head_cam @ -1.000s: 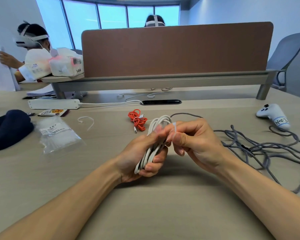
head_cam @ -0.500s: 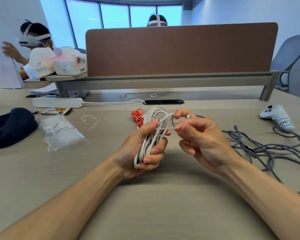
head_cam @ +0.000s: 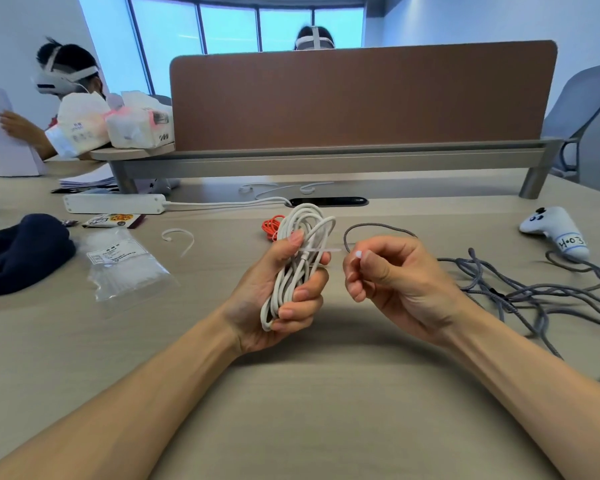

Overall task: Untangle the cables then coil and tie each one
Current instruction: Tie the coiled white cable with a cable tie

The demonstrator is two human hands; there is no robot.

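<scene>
Your left hand [head_cam: 274, 299] grips the coiled white cable [head_cam: 305, 223] above the counter [head_cam: 326, 410]; your right hand [head_cam: 399, 285] pinches the zip tie [head_cam: 321, 250] looped around it. A bag of ties [head_cam: 125, 271] lies left, an orange cable [head_cam: 271, 227] just behind, a tangled grey cable [head_cam: 534, 296] right.

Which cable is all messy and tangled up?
The grey cable, sprawled in loose loops on the table to the right. The white cable is coiled in the left hand, and the orange cable sits in a small bundle.

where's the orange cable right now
Head view, mid-desk: the orange cable lies just behind the white coil held in the left hand.
</scene>
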